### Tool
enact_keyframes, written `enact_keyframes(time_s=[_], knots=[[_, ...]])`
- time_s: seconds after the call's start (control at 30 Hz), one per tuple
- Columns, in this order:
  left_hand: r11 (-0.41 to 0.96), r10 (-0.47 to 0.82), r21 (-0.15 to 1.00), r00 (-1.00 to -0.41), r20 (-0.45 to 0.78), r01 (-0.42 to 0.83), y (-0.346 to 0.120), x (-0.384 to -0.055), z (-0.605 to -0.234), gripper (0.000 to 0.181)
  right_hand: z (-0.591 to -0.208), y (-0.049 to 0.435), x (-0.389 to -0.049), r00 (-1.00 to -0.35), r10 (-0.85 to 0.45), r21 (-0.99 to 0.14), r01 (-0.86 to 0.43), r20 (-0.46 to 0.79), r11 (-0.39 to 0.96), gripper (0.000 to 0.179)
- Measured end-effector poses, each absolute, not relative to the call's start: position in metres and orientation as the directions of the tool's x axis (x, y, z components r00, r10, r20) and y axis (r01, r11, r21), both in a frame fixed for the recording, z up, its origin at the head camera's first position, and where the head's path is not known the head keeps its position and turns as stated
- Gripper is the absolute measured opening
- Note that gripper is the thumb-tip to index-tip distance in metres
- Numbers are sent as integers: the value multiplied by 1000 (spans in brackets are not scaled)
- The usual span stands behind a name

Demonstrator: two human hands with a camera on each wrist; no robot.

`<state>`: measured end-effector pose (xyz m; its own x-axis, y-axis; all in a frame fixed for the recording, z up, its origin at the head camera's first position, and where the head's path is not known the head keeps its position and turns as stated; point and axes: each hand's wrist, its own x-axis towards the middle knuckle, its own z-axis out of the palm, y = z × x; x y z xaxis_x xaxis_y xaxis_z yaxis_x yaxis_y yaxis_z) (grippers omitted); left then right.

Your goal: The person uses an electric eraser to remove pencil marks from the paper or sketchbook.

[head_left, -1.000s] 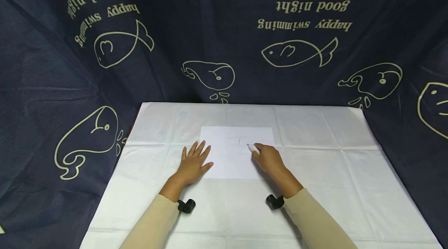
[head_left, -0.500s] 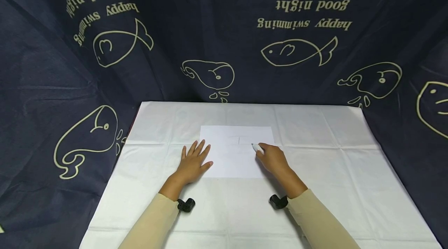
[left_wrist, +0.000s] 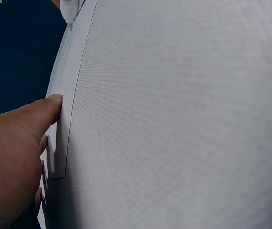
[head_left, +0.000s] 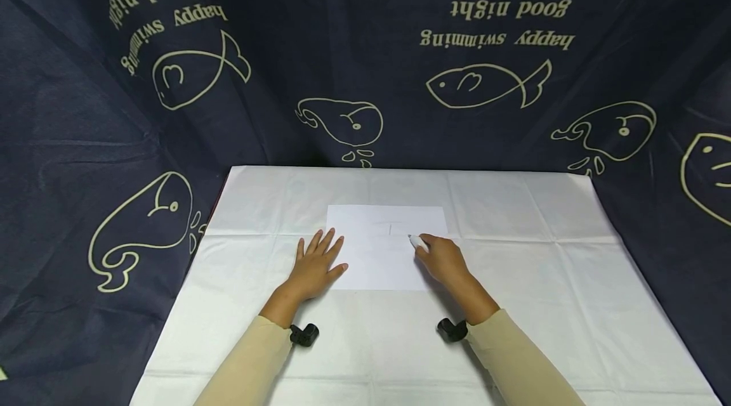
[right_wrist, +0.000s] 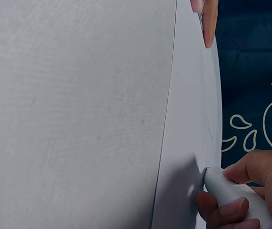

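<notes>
Right hand (head_left: 445,260) grips a white marker (head_left: 419,243) over a paper sheet (head_left: 379,260), left hand (head_left: 312,271) lying fingers apart across its edge left of that grip, dark fish-print cloth (head_left: 400,32) beyond.

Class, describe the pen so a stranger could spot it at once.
On the white tablecloth lies a paper sheet. At its right side, the right hand grips the pen. White and thick-barrelled, it is the only thing gripped here.
</notes>
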<state>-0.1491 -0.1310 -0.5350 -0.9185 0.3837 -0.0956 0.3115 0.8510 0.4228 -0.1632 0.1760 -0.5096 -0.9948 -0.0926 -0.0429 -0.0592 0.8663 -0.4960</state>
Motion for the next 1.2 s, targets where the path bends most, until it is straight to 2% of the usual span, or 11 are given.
enact_keyframes(time_s=[0.97,1.2], knots=[[849,385,426,-918,-92,313,-130,-149,-536,68,-512,148,-166,-989,-144,-508,-105,-38,855,40],[852,385,421,-918,-99,312,-131,-149,-537,69,-511,152,-166,-992,-116,-509,-75,-51,857,41]])
